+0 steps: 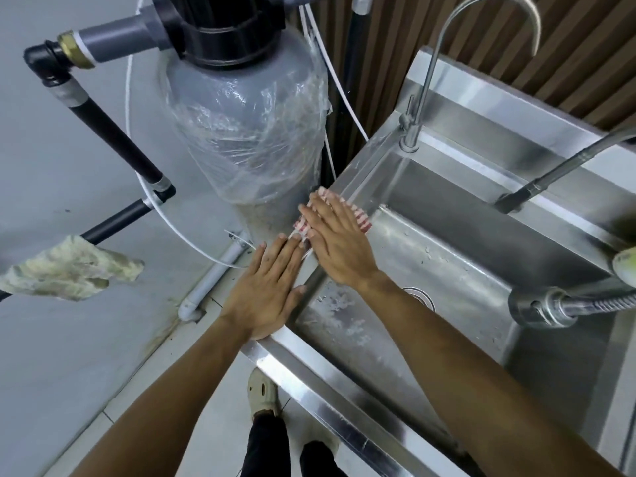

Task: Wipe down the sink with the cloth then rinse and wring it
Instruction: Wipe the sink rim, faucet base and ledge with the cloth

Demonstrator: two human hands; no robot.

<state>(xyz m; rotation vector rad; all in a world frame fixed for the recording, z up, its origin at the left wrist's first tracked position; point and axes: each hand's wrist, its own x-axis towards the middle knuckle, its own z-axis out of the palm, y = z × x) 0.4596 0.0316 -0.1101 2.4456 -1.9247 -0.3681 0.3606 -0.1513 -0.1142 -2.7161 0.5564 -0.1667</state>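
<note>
1. Step in hand: wiping. The right hand is pressing flat, fingers straight, on the cloth, a red-and-white striped one, on the left rim of the sink.
2. The cloth is lying on the rim at about 10 o'clock from the drain, mostly hidden under the fingers, just beside the grey filter tank.
3. The left hand is lying flat on the same rim at 7 o'clock from the right hand, fingers straight, fingertips touching the cloth's near edge; it is gripping nothing.
4. Judgement: wipe is partway through; the basin is showing droplets and streaks, so rinsing and wringing are not yet done.
5. Next move probably calls for sliding the cloth along the rim or into the basin, keeping flat pressure so it does not slip off the outer edge.
6. Rinsing would need the faucet at 1 o'clock; no water is running.
7. Writing: no brand, label or text is readable anywhere.
</note>
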